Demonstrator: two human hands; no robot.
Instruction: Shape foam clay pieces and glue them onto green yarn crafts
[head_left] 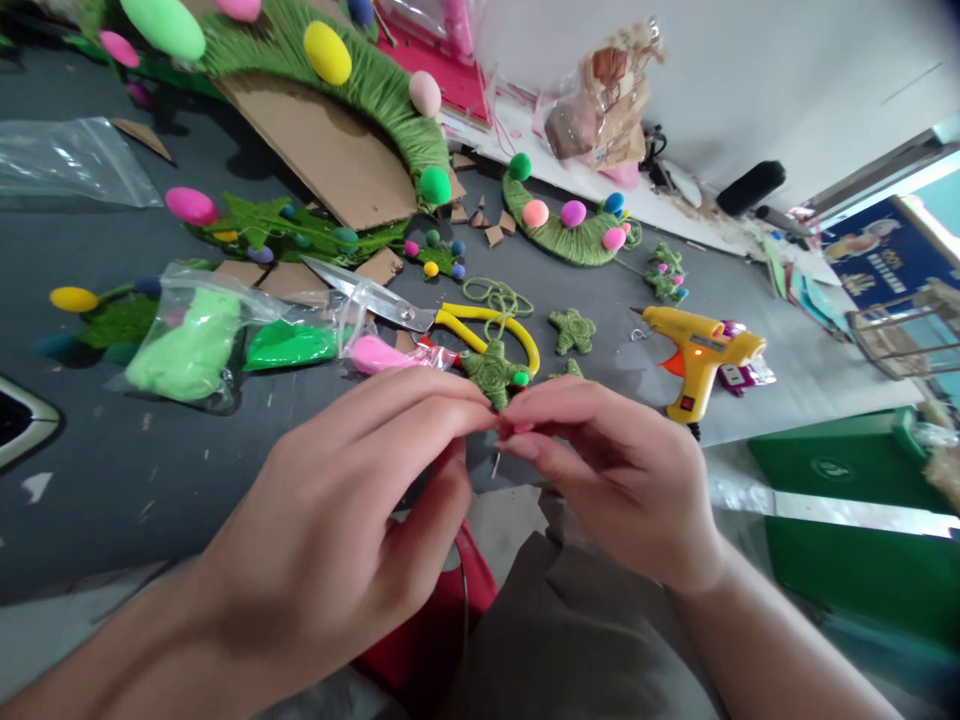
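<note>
My left hand [360, 480] is closed with its fingertips at the lower tip of a green yarn-wrapped star [491, 372]. A small green ball [520, 379] sits on the star's right side, and a loose strand of yarn [499, 295] trails above it. My right hand [622, 470] pinches a small pink piece [523, 428] between thumb and fingers, close against the left fingertips. Just beyond the star lie yellow-handled scissors [495, 325]. Another green star [572, 331] rests to the right of them.
A yellow glue gun [694, 350] with a lit orange light lies on the right. Bags of light green clay [195, 345] and green material [292, 345] lie left. Farther back are a wrapped crescent [562, 228] with coloured balls and a large green arch [375, 85]. A green bin [840, 460] stands right.
</note>
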